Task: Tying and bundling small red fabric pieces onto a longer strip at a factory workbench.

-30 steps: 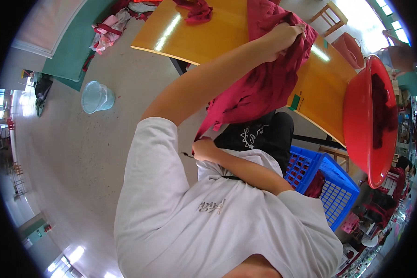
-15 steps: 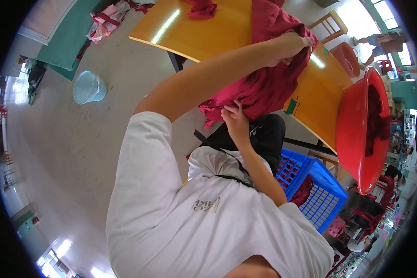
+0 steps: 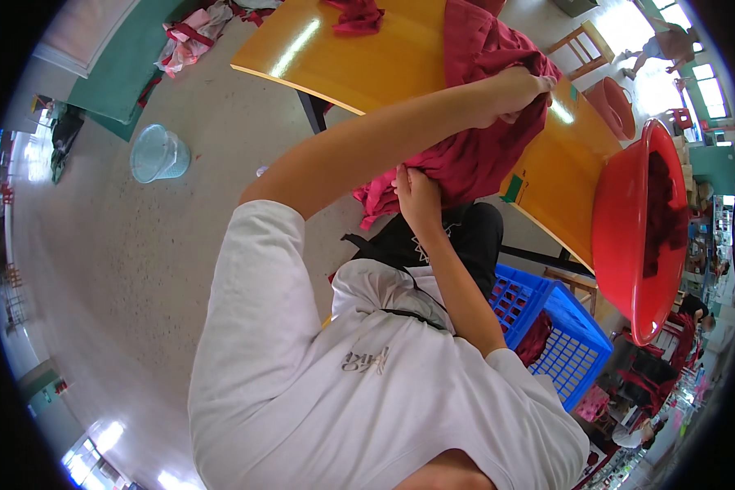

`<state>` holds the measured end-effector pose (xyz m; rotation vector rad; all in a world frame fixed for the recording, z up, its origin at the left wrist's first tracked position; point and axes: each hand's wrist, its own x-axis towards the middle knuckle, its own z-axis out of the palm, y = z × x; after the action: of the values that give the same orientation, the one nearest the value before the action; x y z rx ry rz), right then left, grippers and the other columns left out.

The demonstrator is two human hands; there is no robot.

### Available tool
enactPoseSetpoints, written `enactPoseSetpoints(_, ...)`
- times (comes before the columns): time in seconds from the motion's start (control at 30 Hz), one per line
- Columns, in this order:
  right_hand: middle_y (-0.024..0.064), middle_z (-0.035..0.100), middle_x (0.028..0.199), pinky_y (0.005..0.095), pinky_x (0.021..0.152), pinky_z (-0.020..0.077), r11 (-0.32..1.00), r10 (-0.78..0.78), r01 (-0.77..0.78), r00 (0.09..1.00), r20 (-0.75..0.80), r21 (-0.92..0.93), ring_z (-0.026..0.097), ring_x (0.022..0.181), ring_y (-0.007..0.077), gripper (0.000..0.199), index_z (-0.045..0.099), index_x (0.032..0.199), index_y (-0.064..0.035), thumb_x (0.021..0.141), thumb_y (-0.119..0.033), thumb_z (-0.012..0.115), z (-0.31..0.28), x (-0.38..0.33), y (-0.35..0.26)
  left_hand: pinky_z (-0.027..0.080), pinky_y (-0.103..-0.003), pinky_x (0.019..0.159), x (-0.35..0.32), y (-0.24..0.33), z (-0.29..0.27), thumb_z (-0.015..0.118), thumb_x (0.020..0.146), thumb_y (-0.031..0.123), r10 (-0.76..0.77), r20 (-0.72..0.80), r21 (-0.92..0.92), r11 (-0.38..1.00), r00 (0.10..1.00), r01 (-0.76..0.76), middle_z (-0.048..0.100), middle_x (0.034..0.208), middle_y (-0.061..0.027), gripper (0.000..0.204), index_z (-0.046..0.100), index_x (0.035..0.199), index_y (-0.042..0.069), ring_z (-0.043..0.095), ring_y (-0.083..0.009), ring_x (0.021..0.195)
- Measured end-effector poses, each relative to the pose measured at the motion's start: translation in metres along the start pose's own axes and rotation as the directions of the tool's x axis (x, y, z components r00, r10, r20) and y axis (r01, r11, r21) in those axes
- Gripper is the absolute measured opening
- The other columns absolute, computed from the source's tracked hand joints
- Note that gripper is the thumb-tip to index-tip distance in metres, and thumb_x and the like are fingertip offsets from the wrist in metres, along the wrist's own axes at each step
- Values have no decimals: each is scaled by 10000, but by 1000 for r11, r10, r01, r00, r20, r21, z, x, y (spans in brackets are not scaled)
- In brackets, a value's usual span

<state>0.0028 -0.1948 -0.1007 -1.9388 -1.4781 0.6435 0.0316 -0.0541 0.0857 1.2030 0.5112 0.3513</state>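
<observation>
A crumpled crimson cloth [image 3: 486,167] drapes over the front edge of the yellow table and hangs down above my lap; what kind of garment or piece it is cannot be made out. My left arm reaches across to the right, and my left hand [image 3: 516,96] is closed on the upper part of the cloth. Lower down, my right hand [image 3: 419,198] has its fingers curled on the cloth's hanging edge, close to my knees. The fingertips of both hands are partly hidden in the folds.
On the yellow table [image 3: 384,61] lies another red cloth piece [image 3: 355,16]. A large red basin [image 3: 616,220] holding dark red cloth stands at the right. Below it is a blue crate [image 3: 576,351]. A translucent bucket [image 3: 159,155] stands on the floor at left. People are in the background.
My right hand's fingers, spread against the cloth before, are now curled on its lower edge. My left hand keeps its hold on the upper part with little movement.
</observation>
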Motion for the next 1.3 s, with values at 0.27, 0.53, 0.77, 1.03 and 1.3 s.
enactPoseSetpoints(0.27, 171, 633, 623, 449, 564, 498, 966, -144, 125, 988, 65, 227, 650, 593, 351, 369, 609, 658, -14, 938, -253, 584, 25, -46, 3, 264, -260, 479, 3, 7, 8, 506, 999, 411, 38, -116, -77, 996, 993, -48, 355, 541, 48, 365, 624, 788, 137, 300, -81, 464)
enactPoseSetpoints(0.53, 220, 617, 687, 480, 615, 514, 976, -182, 202, 963, 199, -84, 642, 688, 398, 291, 628, 688, -13, 886, -226, 623, 43, -69, 35, 255, -260, 477, 0, 9, 5, 494, 1008, 410, 1, -59, -91, 996, 998, -6, 346, 530, 41, 384, 620, 789, 121, 301, -82, 463)
enactPoseSetpoints(0.77, 120, 732, 885, 306, 758, 527, 903, -164, -169, 715, 679, 395, 691, 794, 208, 262, 724, 986, -10, 934, -251, 635, -76, -59, -11, 307, -251, 482, -4, 19, 0, 489, 1005, 424, 8, -11, 178, 984, 1000, -6, 426, 519, 4, 403, 643, 828, 96, 377, -96, 447)
enactPoseSetpoints(1.03, 53, 665, 682, 248, 572, 469, 971, 54, -27, 993, -106, 238, 624, 639, 79, 268, 639, 896, 31, 973, -225, 627, -234, -13, -49, 347, -272, 511, -7, 24, 5, 475, 1001, 438, 14, 60, 433, 901, 998, -38, 591, 611, -21, 441, 650, 814, 79, 463, -101, 447)
enactPoseSetpoints(1.3, 118, 657, 608, 374, 562, 507, 969, 126, -140, 989, 76, 203, 651, 529, 252, 407, 653, 776, 17, 987, -314, 546, -190, 18, -43, 321, -248, 374, -20, 26, -5, 472, 1023, 436, -150, 210, 36, 989, 966, 145, 680, 753, -129, 398, 606, 979, 64, 413, -116, 376)
